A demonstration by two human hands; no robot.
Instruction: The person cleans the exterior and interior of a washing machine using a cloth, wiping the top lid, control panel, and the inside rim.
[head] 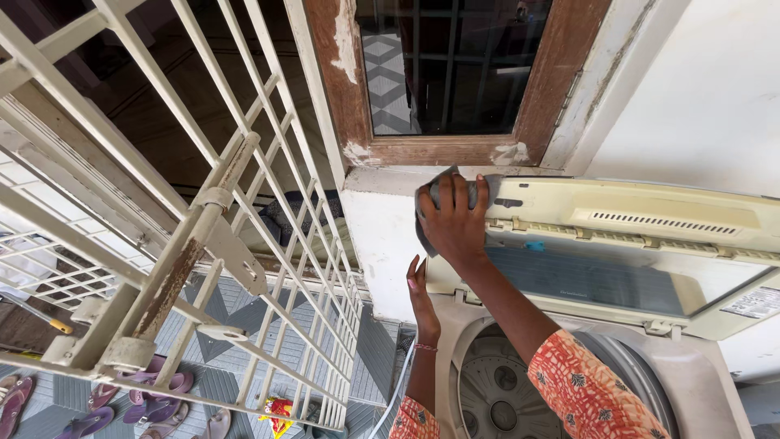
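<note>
Grey cloth (445,195) was pressed under the right hand (455,223), whose fingers were spread and curled over it, holding it flat against the left end of the raised lid (650,244) of a cream top-loading washing machine (715,382). The cloth sat at the lid's upper left corner, just below the sill of the window (443,150), and part of it hung down beside the palm. The lid stood open, and its long axis ran from that corner away to the right, so almost all of the lid's top edge lay to the right of the hand.

The left hand (422,305) was lower, with fingers straight and loosely open, holding nothing; it rested against the lid's left edge or very near it, and whether it really touched could not be told. It was the nearer hand to the lower left corner of the lid, while the right hand was nearer to the top edge.

Below both forearms, in orange patterned sleeves (593,390), the round drum (504,390) of the machine was open. To the left stood a white metal gate (203,228), and sandals (138,398) lay on the tiled floor (374,349) under it.
</note>
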